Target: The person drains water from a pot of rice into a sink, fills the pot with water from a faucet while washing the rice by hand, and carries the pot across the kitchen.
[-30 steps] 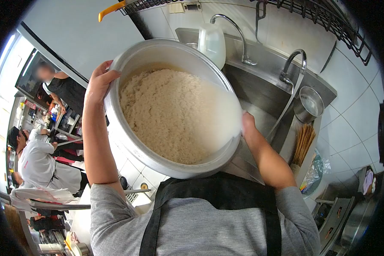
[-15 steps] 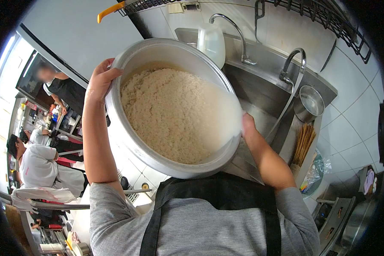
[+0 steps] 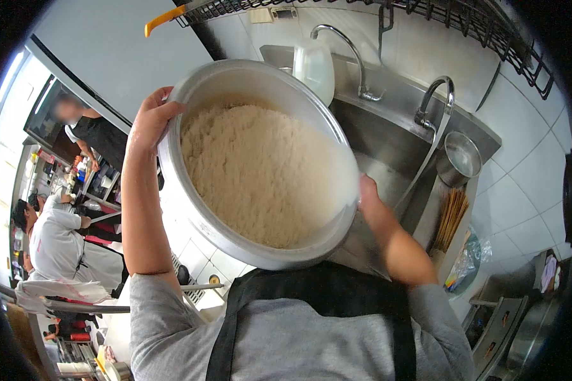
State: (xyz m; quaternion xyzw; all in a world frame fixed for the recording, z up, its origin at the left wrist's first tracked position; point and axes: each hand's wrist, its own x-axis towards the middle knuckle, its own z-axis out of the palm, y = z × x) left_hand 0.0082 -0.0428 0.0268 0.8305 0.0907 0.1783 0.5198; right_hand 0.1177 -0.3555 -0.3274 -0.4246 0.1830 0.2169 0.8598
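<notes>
A large aluminium pot [image 3: 190, 222] is held up before my chest, tilted down to the right towards the sink. Wet white rice [image 3: 241, 171] fills much of it, and cloudy water [image 3: 333, 181] gathers at the lower right side, up to the rim. My left hand [image 3: 154, 117] is closed on the upper left rim, thumb on top. At the low right side my right hand [image 3: 367, 192] grips the rim; most of its fingers are hidden behind the pot.
Water runs from the right faucet [image 3: 440, 95] into the steel sink [image 3: 388, 127]. Nearby are a metal container [image 3: 457, 162], thin wooden sticks [image 3: 451, 219] and a whitish plastic jug [image 3: 314, 73]. A wire rack [image 3: 426, 13] hangs overhead. Several people [image 3: 70, 244] are at the left.
The rice looks smoother and blurred, its surface shifted within the pot. The pot has moved very slightly; both hands keep their places on its rim.
</notes>
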